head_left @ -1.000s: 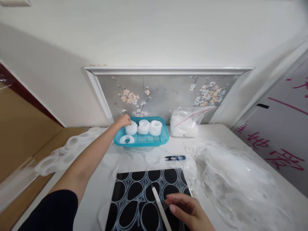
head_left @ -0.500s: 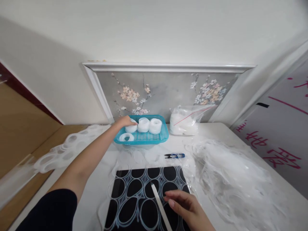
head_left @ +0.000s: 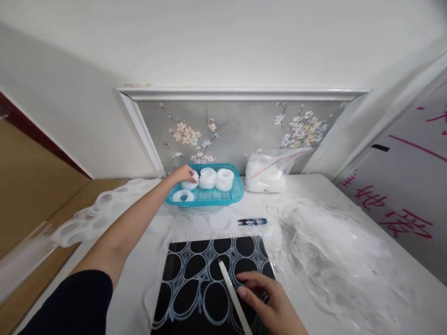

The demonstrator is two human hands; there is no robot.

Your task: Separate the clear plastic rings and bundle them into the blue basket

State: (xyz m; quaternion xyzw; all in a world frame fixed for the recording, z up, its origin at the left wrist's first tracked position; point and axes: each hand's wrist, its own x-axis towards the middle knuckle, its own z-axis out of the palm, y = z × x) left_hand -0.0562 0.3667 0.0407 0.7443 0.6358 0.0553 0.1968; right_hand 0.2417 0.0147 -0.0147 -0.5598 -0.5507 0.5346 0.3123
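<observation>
My left hand (head_left: pixel 184 174) reaches into the teal plastic basket (head_left: pixel 209 205) at the back of the table. Its fingers are curled together at the top of the left stack of thin white rings (head_left: pixel 189 184); whether a ring is between them is hidden. My right hand (head_left: pixel 267 298) hovers palm-inward over the black board (head_left: pixel 216 265), thumb and forefinger apart, holding nothing. Beside its fingertips a slim white tool (head_left: pixel 232 294) with a dark tip lies slantwise. Across the board spreads a clear, whitish sheet of joined rings (head_left: pixel 186 295).
Two more ring stacks (head_left: pixel 215 180) and a low ring pile (head_left: pixel 183 196) sit in the basket. Behind the board lie blue thread snips (head_left: pixel 252 222). A filled zip bag (head_left: pixel 265 172) stands right of the basket. Translucent scraps (head_left: pixel 342 260) heap at right; ring sheets (head_left: pixel 104 204) lie left.
My left hand has drawn back slightly to the left over the ring stack, its fingers curling more. My right hand stays over the board. The view has shifted slightly.
</observation>
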